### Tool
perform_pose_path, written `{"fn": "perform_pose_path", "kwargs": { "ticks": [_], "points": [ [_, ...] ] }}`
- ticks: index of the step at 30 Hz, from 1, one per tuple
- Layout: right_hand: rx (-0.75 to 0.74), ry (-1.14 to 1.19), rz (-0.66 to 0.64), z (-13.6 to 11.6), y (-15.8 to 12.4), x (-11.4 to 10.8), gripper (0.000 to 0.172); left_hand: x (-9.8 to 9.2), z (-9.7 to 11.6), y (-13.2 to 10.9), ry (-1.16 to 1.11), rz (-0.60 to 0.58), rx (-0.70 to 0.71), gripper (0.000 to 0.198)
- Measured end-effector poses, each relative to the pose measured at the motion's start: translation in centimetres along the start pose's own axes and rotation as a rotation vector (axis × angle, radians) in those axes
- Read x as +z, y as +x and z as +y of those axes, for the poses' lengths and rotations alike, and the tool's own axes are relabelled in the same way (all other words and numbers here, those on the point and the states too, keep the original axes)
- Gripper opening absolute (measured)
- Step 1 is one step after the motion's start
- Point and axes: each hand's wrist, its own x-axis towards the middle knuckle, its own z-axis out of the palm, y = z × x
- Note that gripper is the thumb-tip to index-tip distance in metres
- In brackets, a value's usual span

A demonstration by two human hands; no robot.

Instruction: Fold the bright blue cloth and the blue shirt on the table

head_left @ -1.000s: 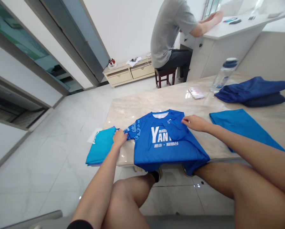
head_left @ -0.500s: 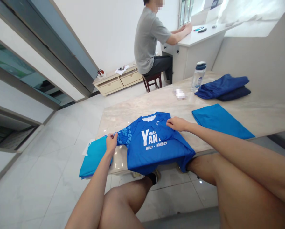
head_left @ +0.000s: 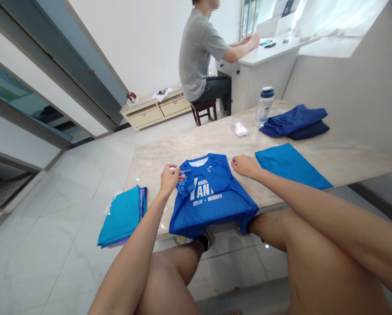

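Observation:
A blue printed T-shirt [head_left: 212, 214] lies front up at the near edge of the marble-look table, its hem hanging over. Its right-hand sleeve is turned in across the chest. My left hand [head_left: 170, 178] pinches the patterned left-hand sleeve, lifted and folded inward over the white lettering. Just beside the shirt's right shoulder, my right hand [head_left: 243, 165] is closed with no cloth visible in it. To the left is a stack of folded clothes [head_left: 120, 216], turquoise on top. A flat bright-blue folded cloth [head_left: 291, 166] lies right of my right hand.
On the table [head_left: 156, 151] stand a clear water bottle [head_left: 264, 107] and a crumpled dark-blue garment [head_left: 294, 122], with a blurred small item [head_left: 239, 129] nearby. Beyond, a person in a grey shirt [head_left: 201, 52] sits at a white desk [head_left: 258, 78]. A low cabinet [head_left: 146, 118] stands by the wall.
My left hand has brought the left-hand sleeve inward from its outstretched position onto the shirt's chest. My right hand has come off the shirt's right shoulder. The view has shifted slightly.

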Motion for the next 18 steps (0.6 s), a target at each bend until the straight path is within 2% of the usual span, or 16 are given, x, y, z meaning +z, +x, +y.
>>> {"fn": "perform_pose_path", "kwargs": {
  "ticks": [2,6,9,11,13,16,18],
  "points": [
    [0.003,0.008,0.006,0.6,-0.1,0.1,0.043,0.4,-0.4,0.3,0.072,0.022,0.024,0.020],
    [-0.012,0.035,-0.003,1.4,0.0,0.5,0.040,-0.3,-2.9,0.3,0.233,0.075,0.050,0.018],
    [-0.021,0.117,-0.009,1.6,1.0,0.8,0.033,-0.5,-4.6,0.5,0.295,0.083,0.043,0.030],
    [0.024,0.184,-0.013,1.6,2.5,0.8,0.033,-0.4,-5.4,1.3,0.316,0.079,0.019,0.039],
    [0.084,0.213,-0.019,1.6,4.6,0.7,0.040,-0.2,-6.0,2.8,0.319,0.052,-0.015,0.046],
    [0.127,0.211,-0.048,1.6,8.0,0.4,0.051,-0.4,-6.6,5.6,0.298,-0.021,-0.056,0.055],
    [0.142,0.230,-0.118,1.4,9.9,0.4,0.053,-0.7,-6.8,7.4,0.271,-0.093,-0.072,0.065]
  ]
}}
